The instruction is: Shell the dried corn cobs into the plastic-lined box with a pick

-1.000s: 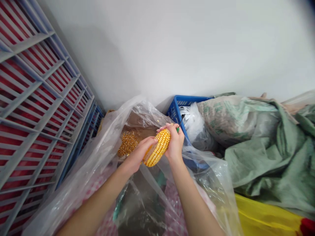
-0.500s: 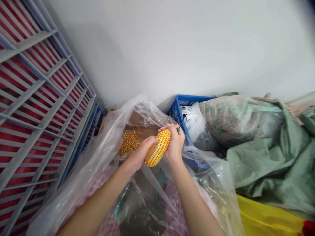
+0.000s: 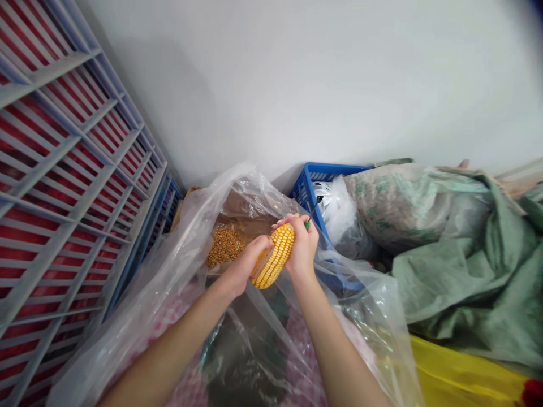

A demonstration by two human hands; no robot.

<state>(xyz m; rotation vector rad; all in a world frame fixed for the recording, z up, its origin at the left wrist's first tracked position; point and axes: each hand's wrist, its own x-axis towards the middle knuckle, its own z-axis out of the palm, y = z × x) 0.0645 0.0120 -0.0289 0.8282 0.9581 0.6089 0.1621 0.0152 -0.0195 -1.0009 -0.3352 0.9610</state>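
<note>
Both of my hands grip a yellow corn cob (image 3: 275,257) above a large clear plastic bag (image 3: 182,265). A stripe on the cob's left side is bare of kernels. My left hand (image 3: 248,263) is closed on that side, its thumb pressed at the bare stripe. My right hand (image 3: 304,246) wraps the cob's upper right end. Out of the same hand sticks a thin dark-shafted tool with a green handle (image 3: 307,224); its tip points up and right. Loose corn kernels (image 3: 224,246) lie in a heap inside the bag, left of the hands.
Stacked plastic crates (image 3: 76,169) with red contents rise at the left. Behind the bag stands a white wall (image 3: 297,79). To the right are a blue basket (image 3: 303,189) with white plastic bags, a stuffed sack (image 3: 399,203), green cloth (image 3: 458,277) and a yellow sheet (image 3: 462,373).
The hands and the cob hold almost the same place and grip. Only a very slight shift of the whole view shows.
</note>
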